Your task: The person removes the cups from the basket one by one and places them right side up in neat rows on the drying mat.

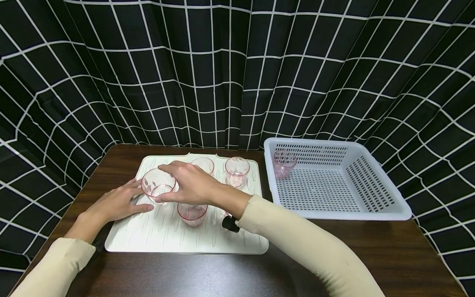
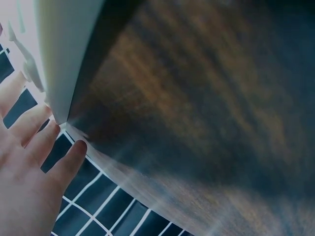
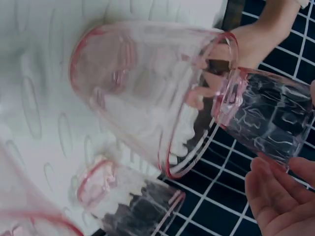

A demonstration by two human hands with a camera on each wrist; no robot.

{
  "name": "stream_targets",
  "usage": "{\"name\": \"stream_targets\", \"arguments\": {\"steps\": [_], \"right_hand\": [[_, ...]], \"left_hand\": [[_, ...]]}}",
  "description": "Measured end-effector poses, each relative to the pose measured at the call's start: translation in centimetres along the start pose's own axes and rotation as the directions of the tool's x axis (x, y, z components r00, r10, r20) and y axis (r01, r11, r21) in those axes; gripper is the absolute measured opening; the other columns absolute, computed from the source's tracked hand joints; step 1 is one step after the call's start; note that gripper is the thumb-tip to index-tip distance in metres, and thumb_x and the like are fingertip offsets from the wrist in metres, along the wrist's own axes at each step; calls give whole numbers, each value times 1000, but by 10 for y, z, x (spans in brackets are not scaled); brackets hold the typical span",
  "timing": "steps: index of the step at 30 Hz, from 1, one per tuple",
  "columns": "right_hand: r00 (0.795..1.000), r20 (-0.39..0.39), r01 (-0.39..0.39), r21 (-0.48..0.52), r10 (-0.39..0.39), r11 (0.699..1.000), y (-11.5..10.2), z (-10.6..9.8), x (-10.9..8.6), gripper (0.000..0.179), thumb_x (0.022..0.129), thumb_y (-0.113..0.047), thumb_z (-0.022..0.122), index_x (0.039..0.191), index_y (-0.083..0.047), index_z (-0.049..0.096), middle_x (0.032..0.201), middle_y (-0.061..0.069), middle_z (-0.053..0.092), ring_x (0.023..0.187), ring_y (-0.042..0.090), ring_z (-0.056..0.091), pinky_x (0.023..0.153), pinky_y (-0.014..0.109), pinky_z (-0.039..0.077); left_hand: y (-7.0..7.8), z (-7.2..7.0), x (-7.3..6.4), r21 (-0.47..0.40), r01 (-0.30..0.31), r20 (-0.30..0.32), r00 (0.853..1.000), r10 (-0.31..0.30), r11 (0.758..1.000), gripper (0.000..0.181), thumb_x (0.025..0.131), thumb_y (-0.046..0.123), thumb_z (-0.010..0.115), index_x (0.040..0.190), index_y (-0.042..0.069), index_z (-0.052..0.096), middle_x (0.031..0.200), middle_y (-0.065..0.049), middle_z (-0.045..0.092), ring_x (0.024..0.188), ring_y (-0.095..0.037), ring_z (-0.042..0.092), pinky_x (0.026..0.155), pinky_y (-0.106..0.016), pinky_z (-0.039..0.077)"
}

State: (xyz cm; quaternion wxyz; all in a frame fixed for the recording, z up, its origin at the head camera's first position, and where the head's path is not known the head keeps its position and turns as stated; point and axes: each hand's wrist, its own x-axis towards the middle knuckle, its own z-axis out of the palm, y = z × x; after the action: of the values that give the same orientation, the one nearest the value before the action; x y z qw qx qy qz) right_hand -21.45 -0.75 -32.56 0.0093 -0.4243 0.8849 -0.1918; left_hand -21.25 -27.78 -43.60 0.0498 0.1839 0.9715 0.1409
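Observation:
My right hand (image 1: 194,181) reaches across the white ridged tray (image 1: 159,243) and holds a clear, pink-rimmed drinking glass (image 1: 149,185) at its left side, thumb on the near side and fingers on the far side. In the right wrist view, the fingers (image 3: 275,196) touch this glass (image 3: 270,115). My left hand (image 1: 116,202) lies at the tray's left edge, fingers extended, fingertips close to the held glass. Similar glasses stand on the tray: one in front (image 1: 192,214), one behind my right hand (image 1: 204,163), another at back right (image 1: 237,169). A further one is mostly hidden by my right wrist.
A light grey plastic basket (image 1: 371,215) with perforated walls sits to the tray's right, with one pink glass (image 1: 285,164) in its left back corner. Both stand on a dark wooden table (image 1: 193,274). A black curtain with white grid lines (image 1: 237,74) hangs behind and at the sides.

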Motion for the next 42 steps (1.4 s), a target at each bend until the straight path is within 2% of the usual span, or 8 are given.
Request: {"name": "stream_targets", "arguments": {"steps": [7,10,16,22,27,35,42], "right_hand": [[996,93,8,-18,-6,1000,-6,17,4,74,87,-50,74,145,-11,51,136,4,61,126,12,56,103,25,44],[993,118,14,-22,-11,1000,-7,25,3,73,86,-50,74,145,-12,52,133,2,63,124,11,57,101,24,45],[987,160,-13,-63,23,998,-10,36,2,76,85,-52,74,146,-13,50,135,0,62,123,11,57,98,24,48],[982,181,-43,-108,62,993,-11,40,1,74,85,-53,74,145,-16,52,130,-1,64,114,9,61,89,26,53],[975,203,-66,-109,87,992,-11,40,1,75,87,-55,72,147,-17,49,135,0,61,116,10,60,92,28,52],[975,210,-60,-77,75,995,-11,21,-5,76,92,-52,66,151,-10,42,145,6,52,131,16,52,104,32,45],[992,109,-56,-5,56,998,-2,-23,-18,78,92,-49,68,153,-10,38,149,11,48,136,20,47,107,36,43]], "left_hand": [[-2,-1,-1,1,-22,-18,1000,22,1000,73,83,57,73,132,3,63,147,-29,44,139,-51,34,95,-72,38],[-3,0,-1,1,-18,-1,1000,18,1000,69,85,51,74,137,7,60,149,-29,42,139,-51,33,94,-74,37],[-3,-1,-1,14,-9,20,1000,8,1000,78,86,61,67,146,13,52,151,-28,39,140,-52,31,91,-77,37],[-1,-1,-1,23,-9,17,1000,9,1000,73,88,54,69,145,13,53,151,-29,39,140,-52,31,91,-77,36],[-1,-1,-1,21,1,22,1000,-1,1000,73,88,54,70,145,12,53,151,-30,39,140,-53,30,92,-78,35],[-1,0,0,22,-7,18,1000,6,1000,76,87,59,67,145,12,53,150,-30,39,139,-53,31,91,-77,36],[-1,1,0,26,-5,18,1000,4,1000,77,87,61,66,145,12,52,151,-29,39,140,-53,31,93,-76,36]]}}
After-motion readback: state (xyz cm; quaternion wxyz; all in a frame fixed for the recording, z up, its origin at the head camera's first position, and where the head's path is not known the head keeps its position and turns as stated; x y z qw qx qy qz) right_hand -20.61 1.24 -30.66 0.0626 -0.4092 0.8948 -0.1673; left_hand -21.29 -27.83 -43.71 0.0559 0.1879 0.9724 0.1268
